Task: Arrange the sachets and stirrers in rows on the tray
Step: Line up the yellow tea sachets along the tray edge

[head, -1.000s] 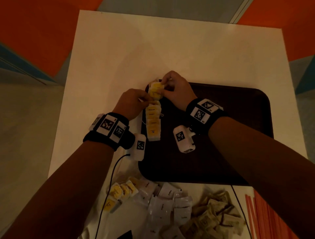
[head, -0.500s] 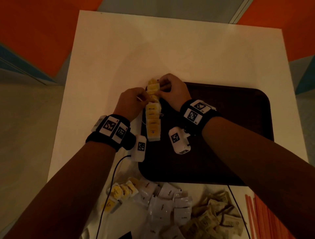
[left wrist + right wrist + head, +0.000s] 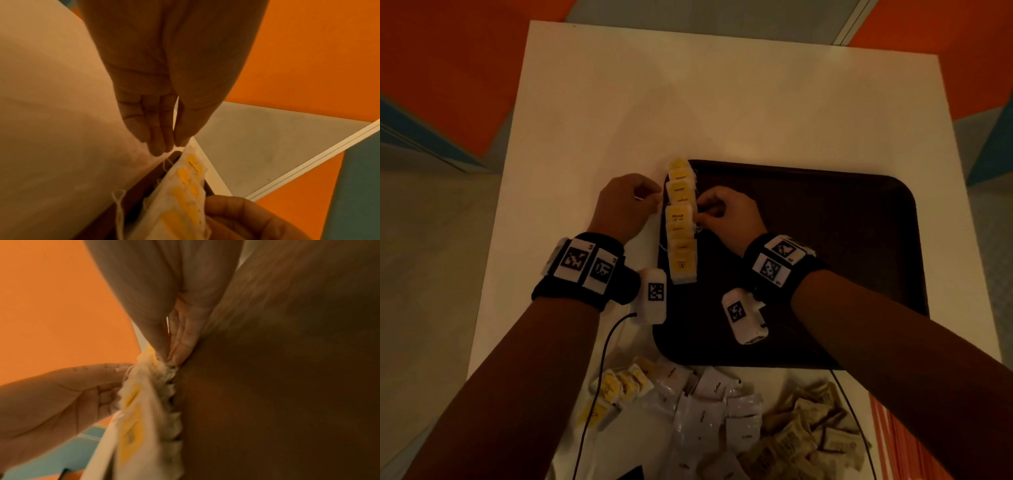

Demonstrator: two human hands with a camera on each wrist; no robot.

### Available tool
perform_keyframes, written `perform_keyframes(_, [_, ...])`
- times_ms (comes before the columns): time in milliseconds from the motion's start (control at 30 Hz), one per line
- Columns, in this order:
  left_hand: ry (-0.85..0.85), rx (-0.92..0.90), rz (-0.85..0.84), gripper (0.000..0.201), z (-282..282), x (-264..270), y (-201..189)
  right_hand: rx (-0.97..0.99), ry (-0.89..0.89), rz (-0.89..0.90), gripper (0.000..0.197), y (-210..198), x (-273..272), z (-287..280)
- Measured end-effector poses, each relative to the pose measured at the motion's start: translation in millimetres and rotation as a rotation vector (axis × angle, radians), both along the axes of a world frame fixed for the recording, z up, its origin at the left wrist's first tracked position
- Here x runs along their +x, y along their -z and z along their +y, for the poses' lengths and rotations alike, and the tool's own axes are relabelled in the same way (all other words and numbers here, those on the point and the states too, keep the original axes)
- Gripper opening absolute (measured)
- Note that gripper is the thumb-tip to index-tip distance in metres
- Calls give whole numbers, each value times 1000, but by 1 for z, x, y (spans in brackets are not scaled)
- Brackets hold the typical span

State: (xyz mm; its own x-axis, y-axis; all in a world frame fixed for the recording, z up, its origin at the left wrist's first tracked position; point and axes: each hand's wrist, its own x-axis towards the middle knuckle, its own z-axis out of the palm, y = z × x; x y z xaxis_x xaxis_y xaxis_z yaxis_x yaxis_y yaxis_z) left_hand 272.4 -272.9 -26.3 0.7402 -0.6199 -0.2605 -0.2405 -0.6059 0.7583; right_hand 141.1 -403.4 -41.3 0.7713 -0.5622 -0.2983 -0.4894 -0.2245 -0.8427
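Observation:
A row of yellow sachets (image 3: 680, 222) lies overlapped along the left edge of the dark brown tray (image 3: 825, 240). My left hand (image 3: 650, 198) is at the row's left side, outside the tray. Its straight fingertips (image 3: 160, 146) touch the edge of the sachets (image 3: 185, 186). My right hand (image 3: 702, 214) is over the tray on the row's right side. In the right wrist view its thumb and fingers (image 3: 166, 358) pinch the frilled edge of a yellow sachet (image 3: 133, 418), and my left hand's finger (image 3: 121, 369) touches the other side.
On the white table (image 3: 688, 102) near me lie loose yellow sachets (image 3: 619, 390), white coffee sachets (image 3: 709, 411), brown sachets (image 3: 801, 442) and orange stirrers (image 3: 893, 445) at the right. A black cable (image 3: 599, 377) runs from my left wrist.
My right hand has come nearer, from the row's far end down its right side. The sachet it held at the far end now lies in the row. The left hand has hardly moved.

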Motion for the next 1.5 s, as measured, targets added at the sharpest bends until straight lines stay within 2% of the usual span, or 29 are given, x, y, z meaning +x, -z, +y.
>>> perform_keyframes(100, [-10,37,89,15,5,-5,-6,-20,42,-27,13,0,5,6])
perform_keyframes(200, [64,112,149,48,9,-15,-12,-123,76,-60,8,3,6,7])
perform_keyframes(267, [72,114,174,58,10,-19,-13,-151,113,-83,19,6,9,3])
perform_keyframes(333, [72,124,167,60,12,-21,-10,-91,91,-82,34,7,14,2])
perform_keyframes(467, [46,92,121,53,13,-25,-8,-49,-34,-8,38,7,17,3])
perform_keyframes(633, [39,60,105,48,12,-23,-7,-52,59,28,40,5,21,-5])
perform_keyframes(767, [51,43,74,43,11,-23,-7,-54,-48,48,39,2,22,-9])
perform_keyframes(833, [47,25,49,38,13,-25,-7,-50,38,60,37,1,14,-11])
perform_keyframes(967, [21,4,48,30,22,-27,-6,102,177,72,14,-8,-17,2])
perform_keyframes(1067, [37,41,83,29,28,-32,-6,205,61,139,27,-18,-42,24])
perform_keyframes(1167, [47,67,107,29,30,-36,-3,92,-98,194,29,-17,-46,37])
perform_keyframes(1333, [60,49,84,25,27,-45,2,96,-17,77,21,-9,-37,41])
perform_keyframes(1500, [22,10,49,24,26,-48,-1,-53,55,45,15,-14,-33,36])
